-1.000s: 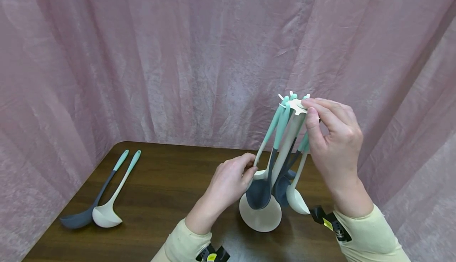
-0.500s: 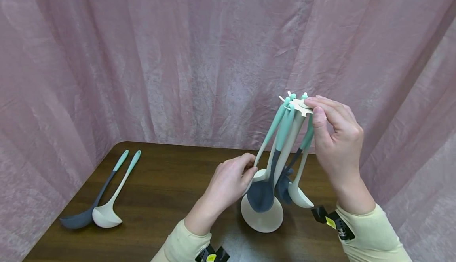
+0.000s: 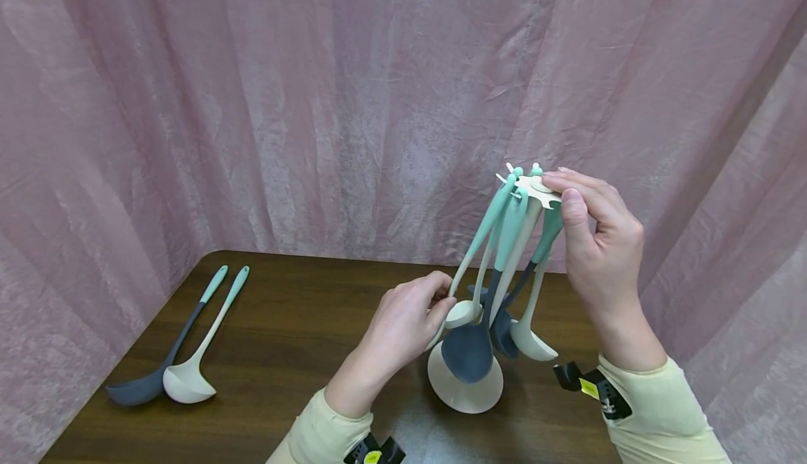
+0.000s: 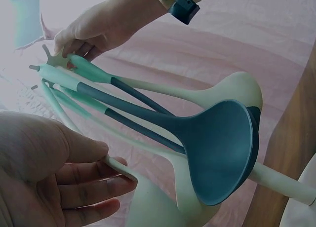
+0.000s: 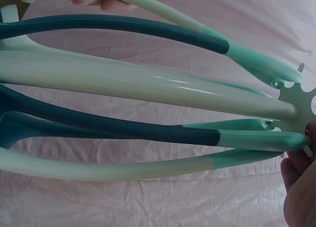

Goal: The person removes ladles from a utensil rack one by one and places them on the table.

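Left hand pinches a utensil, right hand grips the rack; brown table beneath, pink curtain behind.

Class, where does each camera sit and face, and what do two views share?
Head: head-worn, facing forward and down at the rack; left hand and right hand show.
Left wrist: worn there, facing the hanging utensils; both hands show.
Right wrist: worn there, facing the stem; both hands partly show.
Both wrist views share the notched top.
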A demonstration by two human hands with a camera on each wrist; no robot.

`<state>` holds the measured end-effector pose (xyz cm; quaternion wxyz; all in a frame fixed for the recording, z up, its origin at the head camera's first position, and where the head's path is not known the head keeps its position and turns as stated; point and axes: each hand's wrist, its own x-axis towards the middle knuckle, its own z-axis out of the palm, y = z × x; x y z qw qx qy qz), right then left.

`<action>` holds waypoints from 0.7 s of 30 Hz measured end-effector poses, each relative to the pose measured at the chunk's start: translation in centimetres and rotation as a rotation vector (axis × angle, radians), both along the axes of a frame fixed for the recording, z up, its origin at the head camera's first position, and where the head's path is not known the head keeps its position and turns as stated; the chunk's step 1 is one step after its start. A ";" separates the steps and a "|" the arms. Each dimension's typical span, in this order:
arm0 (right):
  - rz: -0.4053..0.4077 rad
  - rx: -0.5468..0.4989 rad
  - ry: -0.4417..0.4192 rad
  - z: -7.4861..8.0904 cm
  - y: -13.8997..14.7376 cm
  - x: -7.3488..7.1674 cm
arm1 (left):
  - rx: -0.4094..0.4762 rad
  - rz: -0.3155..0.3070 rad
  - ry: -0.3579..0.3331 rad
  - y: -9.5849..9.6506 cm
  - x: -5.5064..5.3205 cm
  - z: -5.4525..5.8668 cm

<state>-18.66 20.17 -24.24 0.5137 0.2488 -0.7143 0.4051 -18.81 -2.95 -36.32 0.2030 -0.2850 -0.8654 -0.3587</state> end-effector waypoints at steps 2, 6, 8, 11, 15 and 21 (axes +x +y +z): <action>0.009 -0.006 0.003 0.0 0.1 0.0 | -0.002 0.000 -0.002 0.0 0.1 0.1; 0.018 -0.006 0.012 0.0 0.1 -0.1 | -0.005 0.005 -0.007 0.1 0.2 0.1; 0.019 -0.001 0.014 -0.1 0.1 -0.2 | -0.005 0.010 -0.007 0.0 0.2 0.1; 0.022 0.002 0.014 0.0 0.1 -0.2 | 0.001 0.014 0.002 -0.1 0.2 0.1; 0.019 0.005 0.014 0.0 0.1 -0.2 | 0.009 0.017 0.014 -0.2 0.2 0.1; 0.017 0.000 0.013 0.1 0.2 -0.1 | 0.010 0.018 0.019 -0.1 0.2 0.3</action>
